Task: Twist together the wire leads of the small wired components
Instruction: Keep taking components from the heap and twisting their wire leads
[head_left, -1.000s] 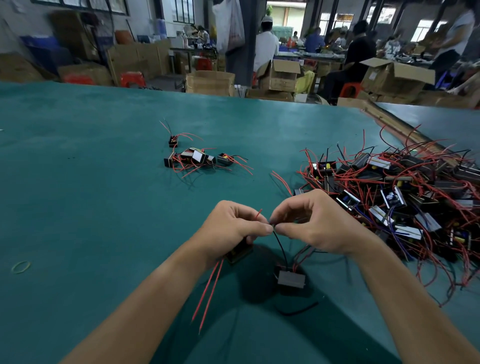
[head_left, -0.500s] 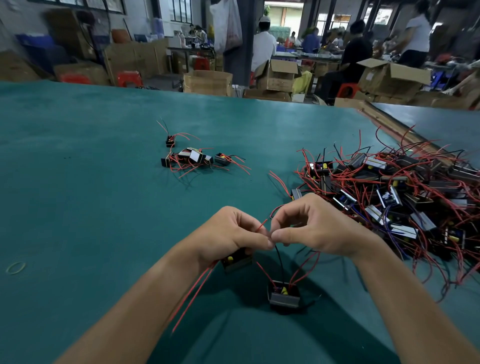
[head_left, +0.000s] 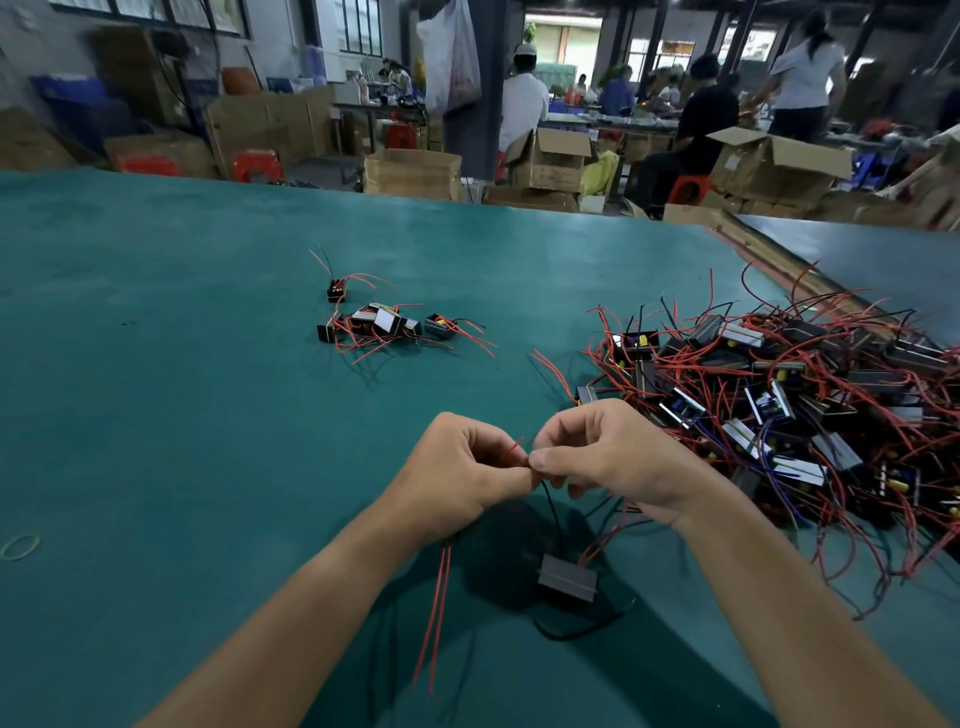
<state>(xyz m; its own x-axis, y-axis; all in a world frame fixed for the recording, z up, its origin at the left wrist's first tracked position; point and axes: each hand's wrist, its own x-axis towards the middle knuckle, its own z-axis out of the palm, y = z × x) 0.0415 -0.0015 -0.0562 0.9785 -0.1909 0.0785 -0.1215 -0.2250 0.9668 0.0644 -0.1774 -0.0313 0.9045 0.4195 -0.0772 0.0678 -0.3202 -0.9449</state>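
Note:
My left hand (head_left: 457, 475) and my right hand (head_left: 613, 457) meet fingertip to fingertip above the green table (head_left: 156, 415), both pinching thin wire leads (head_left: 517, 447); a short red tip sticks up between them. A small grey component (head_left: 566, 578) dangles below on a black lead and red leads. Two long red leads (head_left: 436, 618) hang from under my left hand; the component they belong to is hidden by that hand.
A big heap of components with tangled red and black wires (head_left: 779, 405) lies at the right. A small group of components (head_left: 379, 325) sits further back in the middle. A rubber band (head_left: 21, 546) lies far left. Boxes and people fill the background.
The hanging grey component has swung and turned, its flat grey side now facing me. The component under my left hand has gone out of sight. Both hands stay pinched together.

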